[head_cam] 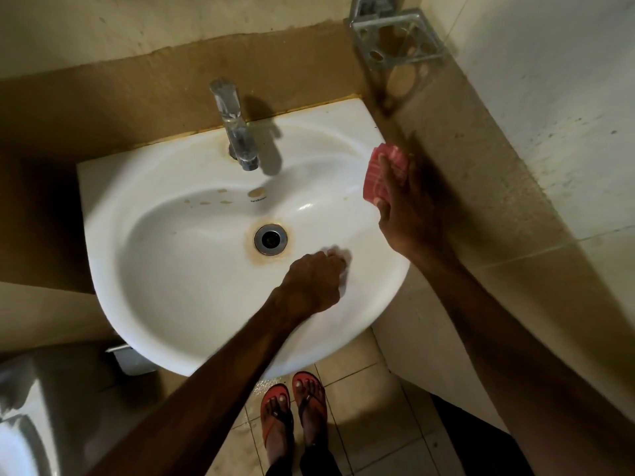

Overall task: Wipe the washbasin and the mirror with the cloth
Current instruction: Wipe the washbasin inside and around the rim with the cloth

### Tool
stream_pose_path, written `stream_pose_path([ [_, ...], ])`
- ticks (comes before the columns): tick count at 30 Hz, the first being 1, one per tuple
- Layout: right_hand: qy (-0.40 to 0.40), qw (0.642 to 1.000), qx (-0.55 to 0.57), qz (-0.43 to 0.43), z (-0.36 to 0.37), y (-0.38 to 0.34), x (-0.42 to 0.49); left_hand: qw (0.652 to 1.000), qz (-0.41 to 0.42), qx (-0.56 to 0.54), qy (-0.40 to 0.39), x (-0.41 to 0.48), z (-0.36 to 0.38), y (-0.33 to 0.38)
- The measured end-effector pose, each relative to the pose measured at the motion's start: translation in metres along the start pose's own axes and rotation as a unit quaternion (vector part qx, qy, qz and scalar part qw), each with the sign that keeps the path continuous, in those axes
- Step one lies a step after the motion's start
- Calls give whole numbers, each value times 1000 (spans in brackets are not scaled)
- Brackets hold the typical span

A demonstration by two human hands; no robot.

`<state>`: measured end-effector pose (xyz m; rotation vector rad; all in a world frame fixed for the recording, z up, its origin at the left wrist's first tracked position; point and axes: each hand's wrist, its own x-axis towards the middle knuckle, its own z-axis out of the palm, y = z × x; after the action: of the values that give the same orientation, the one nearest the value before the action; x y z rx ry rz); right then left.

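Observation:
The white washbasin fills the middle of the head view, with brown stains around its drain. My left hand is inside the bowl just right of the drain. Its fingers are curled round a pale, blurred cloth that presses on the basin surface. My right hand is at the basin's right rim and grips a red-and-pink striped folded item; I cannot tell what it is. The mirror is out of view.
A chrome tap stands at the back of the basin. A metal holder is fixed in the wall corner at the upper right. A toilet is at the lower left. My feet in red sandals stand on the tiled floor.

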<state>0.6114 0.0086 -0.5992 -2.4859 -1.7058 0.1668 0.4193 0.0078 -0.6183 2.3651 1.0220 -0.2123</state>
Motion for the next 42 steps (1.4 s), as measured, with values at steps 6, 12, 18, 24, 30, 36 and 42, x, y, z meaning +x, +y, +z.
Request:
stream_pose_path([
  [6,3,1000,-17,8,-1,-9,1,1000,-17,3,3,-1,-4,10],
  [12,-12,997,-67,-30,-1,3,-49,1000,-14,-15,-7,-1,-7,1],
  [18,-32,991,-118,-56,4,-7,-18,999,-15,-36,7,3,-14,1],
  [24,-26,979,-178,-98,17,-24,-1,998,-30,-49,2,7,-13,2],
  [30,-24,956,-213,-200,21,-1,-31,992,-42,-114,41,-7,-4,-4],
  [36,-171,959,-132,-184,3,-3,-64,964,-62,-241,94,-21,8,-28],
  [42,-248,935,-164,-194,18,-47,-42,966,-151,-184,96,-39,6,-41],
])
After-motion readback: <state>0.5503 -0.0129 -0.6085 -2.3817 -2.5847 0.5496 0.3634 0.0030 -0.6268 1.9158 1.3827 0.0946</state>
